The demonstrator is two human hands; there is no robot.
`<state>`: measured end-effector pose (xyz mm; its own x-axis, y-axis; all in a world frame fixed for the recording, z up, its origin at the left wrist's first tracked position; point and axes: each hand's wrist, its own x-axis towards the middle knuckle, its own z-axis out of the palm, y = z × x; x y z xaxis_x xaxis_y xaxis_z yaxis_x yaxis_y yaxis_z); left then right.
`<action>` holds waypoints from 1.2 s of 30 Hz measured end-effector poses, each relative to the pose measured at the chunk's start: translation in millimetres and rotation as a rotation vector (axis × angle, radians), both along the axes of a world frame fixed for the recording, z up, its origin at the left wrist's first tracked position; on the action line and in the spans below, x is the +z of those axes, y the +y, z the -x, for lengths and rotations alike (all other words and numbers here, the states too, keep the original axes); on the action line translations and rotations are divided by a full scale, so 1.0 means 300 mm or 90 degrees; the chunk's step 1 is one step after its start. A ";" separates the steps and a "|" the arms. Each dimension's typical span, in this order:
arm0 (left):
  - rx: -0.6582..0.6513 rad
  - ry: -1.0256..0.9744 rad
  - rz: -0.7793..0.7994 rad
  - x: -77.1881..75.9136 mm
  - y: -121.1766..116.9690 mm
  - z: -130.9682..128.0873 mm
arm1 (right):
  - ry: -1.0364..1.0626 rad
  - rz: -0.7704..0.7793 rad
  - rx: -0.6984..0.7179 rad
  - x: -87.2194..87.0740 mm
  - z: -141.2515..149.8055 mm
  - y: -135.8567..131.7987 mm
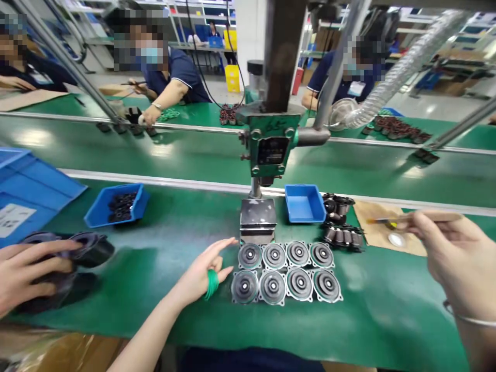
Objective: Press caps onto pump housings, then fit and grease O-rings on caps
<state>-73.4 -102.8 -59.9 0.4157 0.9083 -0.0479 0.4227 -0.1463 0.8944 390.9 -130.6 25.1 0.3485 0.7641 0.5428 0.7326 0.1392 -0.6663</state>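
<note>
My left hand is beside two rows of round metal end covers, its index finger stretched towards them. A bundle of thin green rings is looped over its curled lower fingers. The rings look like rubber. My right hand grips a small brush by its light handle, with the bristles pointing left. Beneath the brush, a small white round dish or lid sits on a piece of brown cardboard. The covers lie flat, with dark ringed centres.
A green press stands above a metal block. Blue bins flank it. Black rotors lie at the right. At far left, another person's hand touches black housings. Co-workers sit across the bench.
</note>
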 end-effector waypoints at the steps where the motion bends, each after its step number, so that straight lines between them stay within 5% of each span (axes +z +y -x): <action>1: -0.033 0.021 0.008 0.002 0.015 -0.002 | 0.058 0.006 0.048 0.004 0.077 0.008; 7: -0.142 0.068 0.053 -0.006 0.086 -0.023 | 0.262 0.145 0.450 -0.020 0.462 0.102; 12: -0.188 0.017 0.089 -0.034 0.113 -0.050 | 0.250 0.238 0.635 -0.057 0.610 0.205; 20: -0.192 -0.039 0.110 -0.083 0.116 -0.058 | 0.067 0.273 0.733 -0.051 0.663 0.304; 36: -0.206 -0.034 0.097 -0.071 0.135 -0.061 | -0.200 0.280 0.838 0.005 0.680 0.350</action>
<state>-55.0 -62.5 -81.0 0.6861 0.7133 -0.1429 0.3286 -0.1286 0.9357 187.0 -25.6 26.5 -0.8258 0.5551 0.1000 0.3566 0.6512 -0.6699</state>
